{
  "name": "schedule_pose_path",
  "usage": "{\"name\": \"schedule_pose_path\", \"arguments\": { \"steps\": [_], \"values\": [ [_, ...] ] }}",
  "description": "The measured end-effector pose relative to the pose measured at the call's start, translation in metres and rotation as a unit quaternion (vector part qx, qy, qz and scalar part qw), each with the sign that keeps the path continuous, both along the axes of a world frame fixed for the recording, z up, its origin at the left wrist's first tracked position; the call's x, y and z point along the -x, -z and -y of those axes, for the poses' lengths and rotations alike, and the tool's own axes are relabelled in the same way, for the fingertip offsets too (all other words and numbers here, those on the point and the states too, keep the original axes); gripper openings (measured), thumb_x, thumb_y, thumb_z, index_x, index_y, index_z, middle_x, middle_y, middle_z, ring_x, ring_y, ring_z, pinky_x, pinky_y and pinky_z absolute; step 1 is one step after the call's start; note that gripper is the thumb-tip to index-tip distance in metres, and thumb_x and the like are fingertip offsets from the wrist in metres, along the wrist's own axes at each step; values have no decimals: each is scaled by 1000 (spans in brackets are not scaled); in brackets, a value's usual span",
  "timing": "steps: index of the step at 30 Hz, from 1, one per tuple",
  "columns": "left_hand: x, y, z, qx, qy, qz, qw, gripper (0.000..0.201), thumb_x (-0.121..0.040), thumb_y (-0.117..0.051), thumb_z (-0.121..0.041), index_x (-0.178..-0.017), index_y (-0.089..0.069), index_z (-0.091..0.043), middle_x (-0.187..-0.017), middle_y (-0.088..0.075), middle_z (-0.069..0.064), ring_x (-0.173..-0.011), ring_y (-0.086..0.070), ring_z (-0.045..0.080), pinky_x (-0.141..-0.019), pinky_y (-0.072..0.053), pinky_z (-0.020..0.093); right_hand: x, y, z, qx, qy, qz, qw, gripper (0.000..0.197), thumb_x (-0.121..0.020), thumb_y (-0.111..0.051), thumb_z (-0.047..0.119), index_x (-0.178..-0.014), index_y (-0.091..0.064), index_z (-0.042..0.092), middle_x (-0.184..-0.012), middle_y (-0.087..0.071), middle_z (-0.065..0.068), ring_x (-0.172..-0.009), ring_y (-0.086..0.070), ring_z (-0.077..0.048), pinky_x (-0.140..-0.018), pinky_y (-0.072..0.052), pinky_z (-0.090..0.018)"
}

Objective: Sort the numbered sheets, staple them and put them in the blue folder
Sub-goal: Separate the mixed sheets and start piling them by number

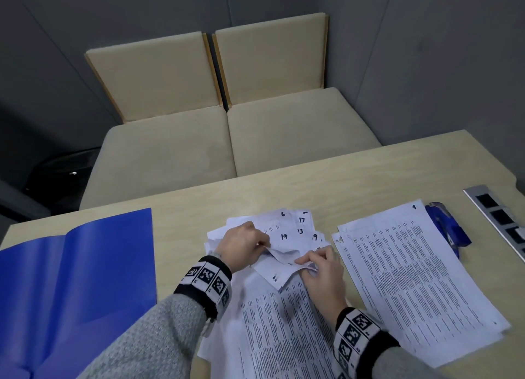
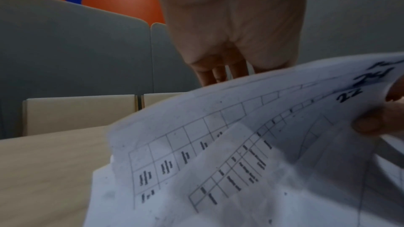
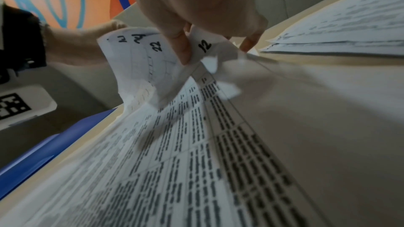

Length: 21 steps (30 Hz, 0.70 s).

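A fanned pile of numbered sheets lies in the middle of the table, with corners marked 6, 17, 19, 13 and 9 showing. My left hand grips the lifted corners of some of these sheets, including the one marked 22. My right hand pinches the corner of the sheet marked 12 between thumb and fingers. A second stack of sheets lies flat to the right. The blue folder lies open at the left. A blue stapler sits behind the right stack.
A metal socket strip runs along the table's right edge. Two beige upholstered seats stand beyond the far edge of the table. Grey partition walls surround the space.
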<state>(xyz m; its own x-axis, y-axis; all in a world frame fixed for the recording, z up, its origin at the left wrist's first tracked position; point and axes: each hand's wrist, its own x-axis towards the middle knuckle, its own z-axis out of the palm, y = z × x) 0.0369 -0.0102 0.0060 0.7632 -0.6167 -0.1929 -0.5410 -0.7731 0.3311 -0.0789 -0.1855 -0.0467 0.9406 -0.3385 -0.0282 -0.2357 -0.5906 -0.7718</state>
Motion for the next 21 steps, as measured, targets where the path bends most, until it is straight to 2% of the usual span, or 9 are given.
{"name": "schedule_pose_path", "arguments": {
  "steps": [2, 4, 6, 8, 10, 12, 16, 19, 21],
  "values": [
    [4, -3, -1, -12, -1, -9, 1000, 17, -86, -61, -35, -99, -71, -30, -98, -62, 0, -94, -56, 15, -81, -43, 28, 2, 4, 2, -6, -7, 7, 1000, 33, -66, -72, 3, -69, -60, 33, -100, -44, 17, -102, -45, -10, -81, -51, -47],
    [6, -5, -2, -1, -7, -52, 999, 26, -84, -56, -53, -85, -71, -31, -88, -67, -9, -88, -54, 10, -84, -37, 28, 1, 9, 4, -23, -35, 9, 999, 46, -65, -69, -2, -70, -52, 40, -113, -48, 22, -114, -47, -10, -91, -46, -50],
    [4, -7, 0, 54, -66, -154, 984, 48, -85, -38, -66, -79, -66, -28, -79, -70, -6, -80, -58, 9, -85, -39, 29, 0, 13, 5, -62, -64, -7, 996, 53, -68, -64, -2, -75, -50, 49, -108, -54, 34, -115, -53, -11, -99, -42, -50],
    [-2, -1, 6, 95, -139, -200, 965, 47, -94, -31, -58, -92, -60, -21, -90, -66, 3, -89, -61, 22, -85, -44, 35, 1, 15, 6, -118, -78, -35, 989, 43, -73, -61, 2, -76, -51, 44, -94, -64, 30, -102, -61, -8, -99, -43, -49],
    [-8, 4, 14, 31, -146, -176, 973, 37, -98, -36, -43, -111, -54, -13, -110, -52, 5, -103, -55, 28, -87, -44, 36, 2, 8, 4, -156, -73, -35, 984, 27, -78, -65, 11, -74, -51, 33, -88, -69, 18, -83, -65, -6, -83, -50, -43],
    [-10, 6, 20, -31, -126, -170, 977, 34, -97, -41, -32, -118, -53, -9, -116, -40, 3, -109, -50, 26, -92, -43, 34, 2, -1, 3, -172, -60, -15, 983, 28, -80, -69, 13, -75, -50, 32, -81, -68, 6, -74, -63, -7, -67, -51, -33],
    [-8, 15, 17, -1, -125, -116, 985, 38, -90, -43, -41, -92, -70, -14, -111, -45, 6, -111, -45, 25, -95, -40, 36, -1, -3, 3, -179, -39, -21, 983, 44, -78, -71, 4, -96, -50, 38, -89, -58, 6, -86, -57, -3, -75, -45, -16],
    [-2, 21, 12, 26, -100, -58, 993, 38, -87, -47, -46, -81, -74, -19, -144, -35, 3, -135, -24, 24, -107, -25, 41, -6, 1, 5, -112, -30, -20, 993, 32, -73, -74, 4, -80, -60, 33, -103, -44, 9, -100, -43, 0, -80, -35, -11],
    [-2, 22, 9, 37, -76, -67, 994, 35, -88, -50, -42, -81, -73, -18, -154, -24, 3, -143, -13, 22, -114, -15, 46, -8, 2, 6, -117, -42, -28, 992, 30, -70, -72, -1, -74, -60, 26, -111, -45, 11, -108, -41, -3, -83, -34, -8]
  ]
}}
